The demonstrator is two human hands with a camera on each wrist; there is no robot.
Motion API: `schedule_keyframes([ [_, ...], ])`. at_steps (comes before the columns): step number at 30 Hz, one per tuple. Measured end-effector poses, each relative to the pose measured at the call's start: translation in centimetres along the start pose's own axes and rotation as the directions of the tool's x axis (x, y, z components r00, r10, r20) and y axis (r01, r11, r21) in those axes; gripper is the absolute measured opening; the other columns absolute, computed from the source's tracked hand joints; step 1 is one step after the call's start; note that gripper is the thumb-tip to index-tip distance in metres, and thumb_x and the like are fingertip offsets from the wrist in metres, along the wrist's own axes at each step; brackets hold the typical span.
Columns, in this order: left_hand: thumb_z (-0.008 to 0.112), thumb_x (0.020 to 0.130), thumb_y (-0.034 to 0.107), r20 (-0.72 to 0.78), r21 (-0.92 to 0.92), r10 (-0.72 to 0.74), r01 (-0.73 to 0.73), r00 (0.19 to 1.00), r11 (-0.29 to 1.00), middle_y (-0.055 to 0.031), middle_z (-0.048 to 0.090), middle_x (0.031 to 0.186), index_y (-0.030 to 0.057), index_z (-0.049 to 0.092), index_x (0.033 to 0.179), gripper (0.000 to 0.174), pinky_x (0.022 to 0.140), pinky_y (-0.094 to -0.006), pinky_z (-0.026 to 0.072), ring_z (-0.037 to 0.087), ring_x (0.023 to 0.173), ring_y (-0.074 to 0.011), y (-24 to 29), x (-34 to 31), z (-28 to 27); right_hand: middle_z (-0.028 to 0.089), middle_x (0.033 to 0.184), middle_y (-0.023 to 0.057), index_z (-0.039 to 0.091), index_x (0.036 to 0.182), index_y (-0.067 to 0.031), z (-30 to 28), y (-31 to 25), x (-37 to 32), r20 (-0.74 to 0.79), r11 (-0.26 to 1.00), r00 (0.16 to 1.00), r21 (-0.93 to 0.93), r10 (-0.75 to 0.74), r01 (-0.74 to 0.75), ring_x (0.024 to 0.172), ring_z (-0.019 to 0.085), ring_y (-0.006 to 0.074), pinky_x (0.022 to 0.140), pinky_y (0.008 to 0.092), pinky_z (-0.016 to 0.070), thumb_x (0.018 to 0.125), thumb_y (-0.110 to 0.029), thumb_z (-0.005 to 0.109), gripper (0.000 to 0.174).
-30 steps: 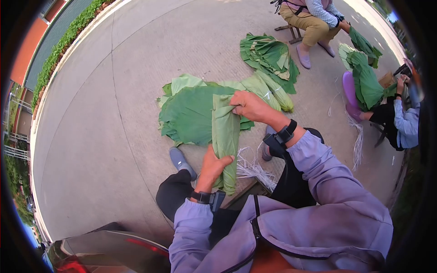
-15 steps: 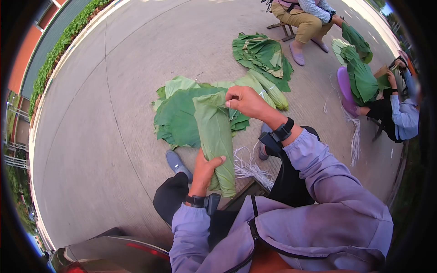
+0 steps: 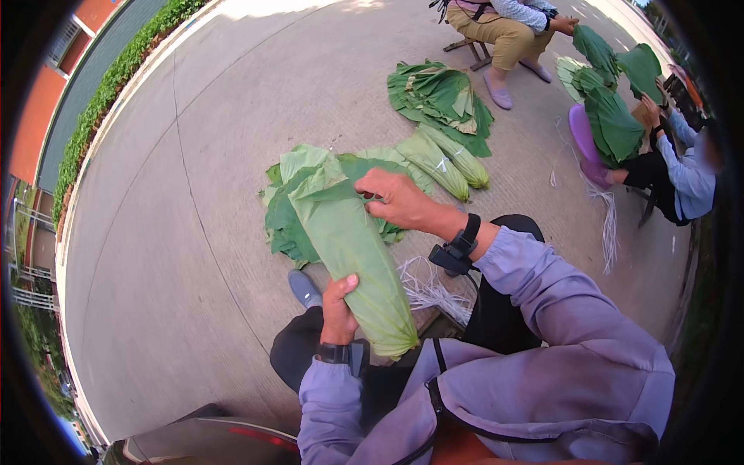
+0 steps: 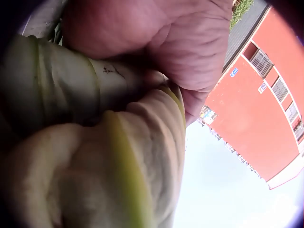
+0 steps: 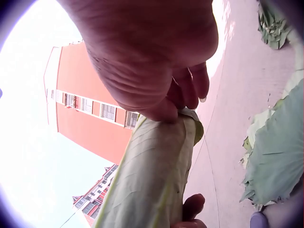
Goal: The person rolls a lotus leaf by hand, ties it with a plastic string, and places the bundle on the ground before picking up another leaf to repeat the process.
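Note:
A long folded bundle of pale green lotus leaves [image 3: 353,260] slants across the lap in the head view, its gathered narrow end toward the body. My left hand [image 3: 339,310] grips its lower left side, thumb on top; the other fingers are hidden beneath. At the far end, my right hand [image 3: 399,200] pinches the bundle's right edge between thumb and curled fingers. In the right wrist view the thumb of the right hand [image 5: 147,57] presses the leaf edge. Pleated leaf folds [image 4: 142,133] fill the left wrist view below the palm of the left hand [image 4: 152,38].
Beyond the bundle lies a stack of open lotus leaves [image 3: 288,225]. White-tied leaf bundles [image 3: 443,164] and another leaf pile [image 3: 438,97] lie farther off. White strips [image 3: 434,291] spread near my knee. Two people sit at right with leaves [image 3: 612,128]. A vehicle [image 3: 209,443] stands lower left.
The bundle has turned, its far end swinging left and its near end right, with its broad face now upward. My right hand has moved left with the far edge.

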State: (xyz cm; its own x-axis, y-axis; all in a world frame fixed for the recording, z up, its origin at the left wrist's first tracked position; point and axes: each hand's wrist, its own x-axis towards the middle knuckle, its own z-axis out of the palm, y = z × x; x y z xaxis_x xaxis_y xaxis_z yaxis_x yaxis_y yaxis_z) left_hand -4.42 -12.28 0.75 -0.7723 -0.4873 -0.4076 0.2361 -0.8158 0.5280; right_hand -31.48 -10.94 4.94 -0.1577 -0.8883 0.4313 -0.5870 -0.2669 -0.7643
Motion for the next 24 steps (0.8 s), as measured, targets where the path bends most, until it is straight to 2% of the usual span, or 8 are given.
schedule_keyframes([
  [1, 0.074, 0.086, 0.015, 0.003, -0.003, -0.014, 0.014, 1.000, 1.000, -0.0195, 0.066, 0.133, -0.0039, 0.047, 0.150, 0.072, 0.106, -0.0494, 0.0562, 0.069, 0.117, -0.0355, 0.03, 0.02, -0.17, 0.065, 0.101, 0.0147, 0.067, 0.113, -0.0009, 0.11, 0.02, 0.03, -0.014, 0.996, 0.998, -0.051, -0.068, 0.067, 0.092, 0.068, 0.0324, 0.083, 0.0404, 0.0546, 0.085, -0.001, 0.067, 0.028],
  [3, 0.074, 0.086, 0.016, 0.010, -0.012, -0.042, 0.042, 0.999, 0.999, -0.0197, 0.067, 0.132, -0.0041, 0.047, 0.150, 0.072, 0.106, -0.0496, 0.0564, 0.070, 0.116, -0.0355, 0.21, -0.02, -0.41, 0.065, 0.099, 0.0152, 0.067, 0.112, -0.0016, 0.39, -0.09, 0.09, -0.028, 0.997, 0.997, -0.045, -0.067, 0.066, 0.091, 0.067, 0.0342, 0.082, 0.0409, 0.0537, 0.086, -0.002, 0.065, 0.025],
  [6, 0.077, 0.084, 0.021, -0.026, 0.020, -0.008, 0.009, 1.000, 1.000, -0.0213, 0.071, 0.128, -0.0061, 0.053, 0.145, 0.071, 0.104, -0.0509, 0.0580, 0.072, 0.111, -0.0376, -0.03, 0.03, 0.09, 0.065, 0.097, 0.0152, 0.068, 0.110, -0.0019, 0.53, -0.11, 0.36, -0.045, 0.997, 0.997, -0.040, -0.065, 0.063, 0.090, 0.066, 0.0352, 0.081, 0.0413, 0.0533, 0.088, -0.002, 0.064, 0.022],
  [10, 0.076, 0.084, 0.019, -0.033, 0.016, 0.012, -0.012, 0.999, 1.000, -0.0206, 0.069, 0.130, -0.0053, 0.051, 0.147, 0.072, 0.105, -0.0502, 0.0571, 0.071, 0.114, -0.0368, -0.30, 0.05, -0.01, 0.066, 0.094, 0.0143, 0.070, 0.104, -0.0040, 0.47, -0.21, 0.48, -0.071, 0.999, 0.997, -0.016, -0.036, 0.035, 0.093, 0.067, 0.0369, 0.079, 0.0457, 0.0532, 0.088, -0.008, 0.068, 0.017],
  [13, 0.073, 0.085, 0.015, -0.021, 0.010, 0.005, -0.004, 1.000, 1.000, -0.0191, 0.066, 0.134, -0.0039, 0.047, 0.150, 0.072, 0.106, -0.0489, 0.0556, 0.068, 0.119, -0.0352, -0.24, -0.01, -0.16, 0.067, 0.094, 0.0141, 0.070, 0.104, -0.0033, -0.17, -0.72, 0.45, -0.014, 1.000, 1.000, 0.003, -0.004, 0.004, 0.091, 0.068, 0.0371, 0.078, 0.0461, 0.0536, 0.088, -0.008, 0.069, 0.017],
  [16, 0.073, 0.085, 0.015, -0.029, 0.033, 0.007, -0.006, 1.000, 0.999, -0.0190, 0.066, 0.134, -0.0037, 0.047, 0.150, 0.072, 0.107, -0.0491, 0.0552, 0.068, 0.119, -0.0352, -0.21, 0.02, 0.05, 0.067, 0.093, 0.0137, 0.070, 0.103, -0.0034, -0.15, -0.30, 0.53, -0.075, 0.985, 0.986, -0.094, -0.150, 0.143, 0.090, 0.068, 0.0380, 0.078, 0.0457, 0.0545, 0.087, -0.008, 0.070, 0.017],
  [19, 0.073, 0.085, 0.015, -0.025, 0.050, 0.004, -0.003, 1.000, 0.999, -0.0191, 0.065, 0.135, -0.0037, 0.046, 0.150, 0.073, 0.107, -0.0494, 0.0549, 0.068, 0.119, -0.0351, -0.21, 0.13, 0.47, 0.067, 0.093, 0.0134, 0.070, 0.103, -0.0042, -0.23, -0.24, 0.38, -0.048, 0.967, 0.982, -0.191, -0.180, 0.168, 0.089, 0.067, 0.0392, 0.079, 0.0451, 0.0552, 0.087, -0.006, 0.069, 0.016],
  [24, 0.073, 0.084, 0.015, -0.013, 0.049, 0.007, -0.006, 1.000, 0.999, -0.0193, 0.065, 0.135, -0.0042, 0.046, 0.150, 0.074, 0.107, -0.0494, 0.0548, 0.067, 0.120, -0.0353, -0.28, 0.08, 0.36, 0.069, 0.096, 0.0150, 0.070, 0.103, -0.0032, -0.14, -0.08, 0.33, -0.098, 0.988, 0.989, -0.121, -0.111, 0.099, 0.091, 0.069, 0.0391, 0.080, 0.0448, 0.0554, 0.089, -0.006, 0.067, 0.015],
])
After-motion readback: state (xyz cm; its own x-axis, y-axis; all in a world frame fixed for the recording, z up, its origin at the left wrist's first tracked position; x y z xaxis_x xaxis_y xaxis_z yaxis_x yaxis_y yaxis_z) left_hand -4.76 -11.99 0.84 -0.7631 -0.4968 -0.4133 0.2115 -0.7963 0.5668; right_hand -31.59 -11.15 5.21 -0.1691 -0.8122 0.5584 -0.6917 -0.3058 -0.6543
